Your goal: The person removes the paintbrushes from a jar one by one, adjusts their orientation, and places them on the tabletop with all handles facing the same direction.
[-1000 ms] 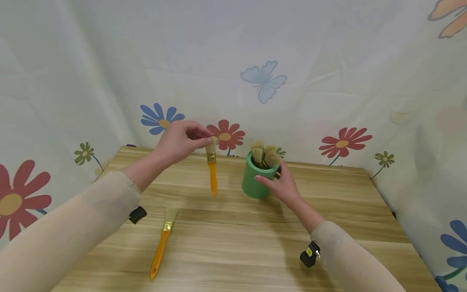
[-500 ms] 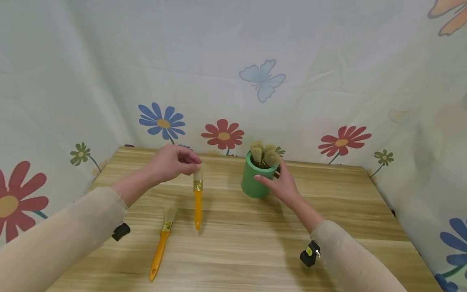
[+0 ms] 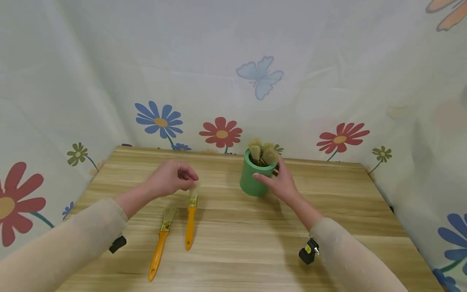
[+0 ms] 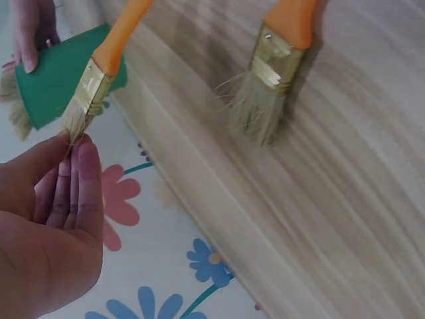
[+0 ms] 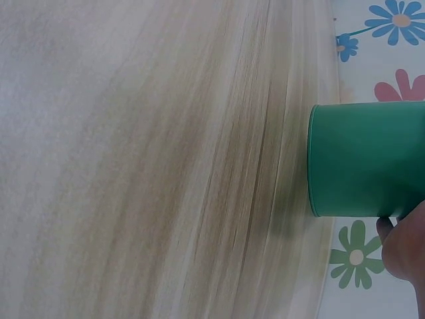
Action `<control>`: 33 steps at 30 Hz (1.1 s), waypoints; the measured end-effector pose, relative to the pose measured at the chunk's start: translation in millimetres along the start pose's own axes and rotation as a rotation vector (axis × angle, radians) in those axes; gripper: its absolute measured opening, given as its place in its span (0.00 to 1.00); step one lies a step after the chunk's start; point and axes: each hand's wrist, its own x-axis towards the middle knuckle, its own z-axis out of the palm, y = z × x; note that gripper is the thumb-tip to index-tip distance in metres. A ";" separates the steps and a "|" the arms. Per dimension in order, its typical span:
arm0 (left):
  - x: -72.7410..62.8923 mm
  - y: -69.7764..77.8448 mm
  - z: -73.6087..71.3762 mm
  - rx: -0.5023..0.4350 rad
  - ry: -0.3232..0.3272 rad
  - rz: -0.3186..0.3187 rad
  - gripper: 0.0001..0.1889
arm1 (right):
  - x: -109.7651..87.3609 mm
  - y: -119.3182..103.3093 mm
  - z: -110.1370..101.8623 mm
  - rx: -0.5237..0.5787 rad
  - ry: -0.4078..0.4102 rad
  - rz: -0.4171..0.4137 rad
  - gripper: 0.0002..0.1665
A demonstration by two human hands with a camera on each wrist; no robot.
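My left hand [image 3: 169,178] pinches a paintbrush [image 3: 191,219] by the tips of its pale bristles. Its orange handle points toward me, low over the table. In the left wrist view, thumb and fingertips meet on the bristles of that brush [image 4: 99,73]. A second paintbrush [image 3: 158,247] with an orange handle lies on the table just left of it, bristles pointing away. My right hand [image 3: 282,182] grips the green cup [image 3: 253,178] from its right side, thumb across the front. Several brushes [image 3: 268,154] stand in the cup with their bristles up.
The wood-grain table [image 3: 237,251] reaches back to a pale cloth backdrop [image 3: 204,61] printed with flowers and a butterfly. The cup stands near the table's back edge. Black wrist cameras hang under both sleeves.
My left hand has come down and to the left, toward me, carrying the paintbrush away from the cup to beside the lying brush. My right hand stays on the cup.
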 end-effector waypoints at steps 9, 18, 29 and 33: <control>-5.7 -20.9 22.1 0.122 0.042 0.080 0.03 | 0.7 0.4 -0.8 0.004 -0.002 -0.006 0.61; -16.8 -35.0 36.4 0.130 0.029 0.034 0.03 | 1.8 -0.2 -0.3 -0.005 0.003 -0.014 0.59; -20.0 -43.1 45.1 0.159 0.025 0.047 0.04 | 2.5 -1.7 -1.2 0.007 -0.005 -0.017 0.60; -20.0 -46.8 48.9 0.177 0.027 0.053 0.04 | 1.1 -1.6 -0.3 0.007 -0.001 -0.012 0.60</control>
